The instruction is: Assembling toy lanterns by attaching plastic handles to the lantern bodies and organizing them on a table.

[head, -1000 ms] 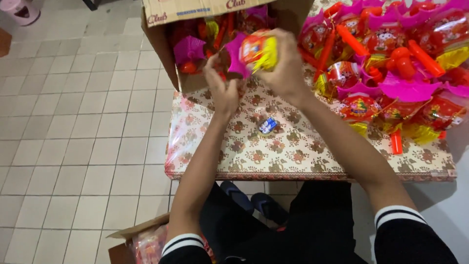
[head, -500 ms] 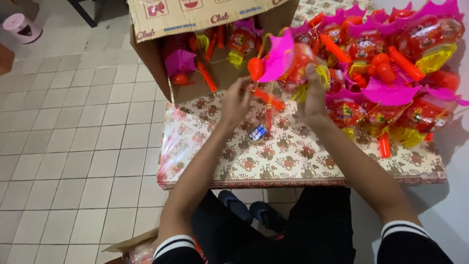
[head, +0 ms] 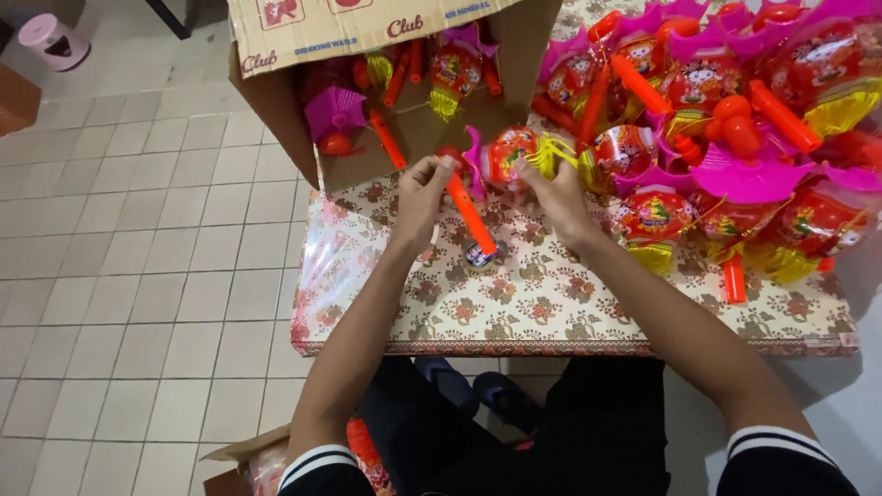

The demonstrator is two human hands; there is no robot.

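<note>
Holding a little red toy lantern [head: 508, 156] between both hands, right over the far edge of the floral-covered surface [head: 551, 303]. The left hand [head: 421, 193] has its fingers [head: 443, 168] pinched shut on the top end of the orange stick handle [head: 470, 215], which slants down toward a small blue-and-white battery [head: 478, 254] lying on the surface just below its lower tip. The right hand [head: 556, 197] is curled closed on the lantern's right side, next to its yellow tassel [head: 549, 152]; the pink frilly trim [head: 475, 158] sits between handle and lantern body.

Just beyond the hands is an open cardboard box [head: 386, 37] tipped toward the person, with a few lanterns and loose orange handles inside. To the right there's a big heap of finished lanterns [head: 735, 119] — pink, red, yellow, all tangled together — spilling onto the surface.

What I'd worry about: the tassel threads are right at the right hand's fingertips, so a twist could snag or pull them. The handle is only pinched at one end, so a slip could swing it down and knock that battery — it looks round enough to roll off the surface onto the tiled floor [head: 138, 276]. Also the heap is close enough that an elbow nudge might slide some off.
</note>
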